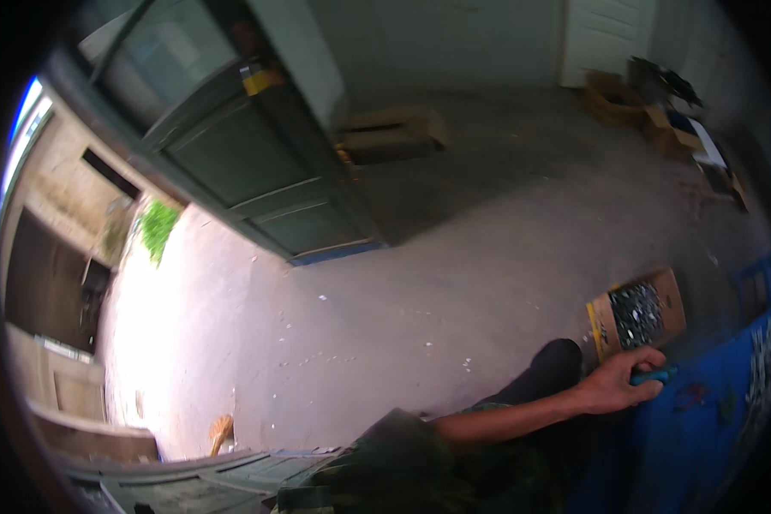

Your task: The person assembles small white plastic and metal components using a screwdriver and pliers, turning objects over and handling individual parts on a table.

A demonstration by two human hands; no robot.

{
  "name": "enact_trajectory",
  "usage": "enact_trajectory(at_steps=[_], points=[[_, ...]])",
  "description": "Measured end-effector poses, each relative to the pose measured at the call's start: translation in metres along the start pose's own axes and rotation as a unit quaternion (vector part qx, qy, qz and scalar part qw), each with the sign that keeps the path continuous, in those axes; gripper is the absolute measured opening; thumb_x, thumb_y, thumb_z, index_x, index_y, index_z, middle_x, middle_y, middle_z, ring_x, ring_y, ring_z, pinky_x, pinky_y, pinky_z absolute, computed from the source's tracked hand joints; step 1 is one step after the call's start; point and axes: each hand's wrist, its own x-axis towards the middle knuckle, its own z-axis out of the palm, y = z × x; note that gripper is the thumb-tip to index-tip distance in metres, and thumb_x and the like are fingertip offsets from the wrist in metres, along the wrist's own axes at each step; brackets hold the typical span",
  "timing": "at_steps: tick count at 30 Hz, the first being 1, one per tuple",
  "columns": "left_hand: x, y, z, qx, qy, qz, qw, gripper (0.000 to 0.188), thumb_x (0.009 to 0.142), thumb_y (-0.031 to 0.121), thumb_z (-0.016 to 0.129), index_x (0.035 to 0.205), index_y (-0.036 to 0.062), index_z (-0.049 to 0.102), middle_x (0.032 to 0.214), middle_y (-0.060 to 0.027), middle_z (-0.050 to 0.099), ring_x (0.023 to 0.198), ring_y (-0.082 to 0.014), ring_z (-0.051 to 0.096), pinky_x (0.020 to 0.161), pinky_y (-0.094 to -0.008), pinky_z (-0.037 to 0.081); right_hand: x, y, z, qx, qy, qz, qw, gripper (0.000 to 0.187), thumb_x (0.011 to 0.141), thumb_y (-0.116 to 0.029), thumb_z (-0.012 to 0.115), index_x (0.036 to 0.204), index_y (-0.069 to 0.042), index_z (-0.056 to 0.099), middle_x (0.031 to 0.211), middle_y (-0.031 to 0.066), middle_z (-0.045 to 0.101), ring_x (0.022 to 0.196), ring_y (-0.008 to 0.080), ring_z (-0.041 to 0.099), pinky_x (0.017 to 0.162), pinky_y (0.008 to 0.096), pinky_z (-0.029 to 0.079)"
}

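Observation:
My left hand (618, 383) reaches in at the lower right, its fingers and thumb closed round a small teal object (654, 376). That object looks like a tool handle, but its kind is blurred. The hand is over the edge of a blue surface (694, 454), where a small reddish item (692, 396) lies close by. Just beyond the hand sits an open cardboard box (672, 301) holding many small dark and shiny pieces (636, 314). My right hand is out of the picture.
A green panelled door (257, 188) stands ajar at the left, with bright daylight outside. A flattened carton (392, 137) lies on the floor behind it. Boxes and a basket (612, 98) line the far right wall. White scraps dot the concrete floor (360, 300). A broom head (221, 428) shows at lower left.

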Motion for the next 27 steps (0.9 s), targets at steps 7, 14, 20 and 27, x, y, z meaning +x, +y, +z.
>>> enact_trajectory(at_steps=[7, 14, 20, 27], points=[[-0.022, 0.047, -0.032, 0.06, 0.03, 0.064, 0.996, 0.051, 0.095, 0.019, 0.077, 0.139, -0.0003, 0.058, 0.118, -0.0114, 0.065, 0.114, -0.0199, 0.062, 0.098, -0.0362, 0.051, 0.033, -0.063, 0.03, 0.054, -0.016, -0.081, 0.995, 0.03, 0.107, -0.022, 0.058, 0.12, 0.004, 0.065, 0.111, 0.0249, 0.066, 0.1, 0.0427, 0.064, 0.085, 0.0487, 0.052], [-0.03, 0.055, -0.024, 0.035, 0.027, 0.087, 0.995, 0.049, 0.094, 0.016, 0.075, 0.137, 0.001, 0.058, 0.114, -0.0096, 0.064, 0.109, -0.0191, 0.062, 0.093, -0.0346, 0.051, 0.052, -0.097, 0.059, 0.042, 0.009, -0.105, 0.994, 0.03, 0.107, -0.022, 0.058, 0.12, 0.004, 0.065, 0.11, 0.0246, 0.066, 0.098, 0.0429, 0.064, 0.084, 0.0491, 0.052], [-0.031, 0.047, 0.001, 0.111, 0.053, 0.15, 0.981, 0.048, 0.087, 0.013, 0.075, 0.13, 0.0005, 0.06, 0.106, -0.0097, 0.064, 0.1, -0.0195, 0.063, 0.085, -0.0357, 0.052, 0.06, -0.124, 0.083, 0.041, 0.022, -0.128, 0.991, 0.029, 0.106, -0.022, 0.058, 0.119, 0.004, 0.065, 0.109, 0.0243, 0.066, 0.097, 0.0431, 0.064, 0.083, 0.0495, 0.052], [-0.039, 0.024, 0.006, 0.179, 0.104, 0.159, 0.965, 0.045, 0.081, 0.01, 0.075, 0.123, 0.0012, 0.064, 0.107, -0.0149, 0.068, 0.105, -0.0293, 0.067, 0.093, -0.0407, 0.054, 0.071, -0.158, 0.095, 0.063, 0.017, -0.171, 0.983, 0.031, 0.107, -0.023, 0.057, 0.122, 0.003, 0.065, 0.112, 0.0241, 0.067, 0.1, 0.0423, 0.064, 0.085, 0.0486, 0.053]])
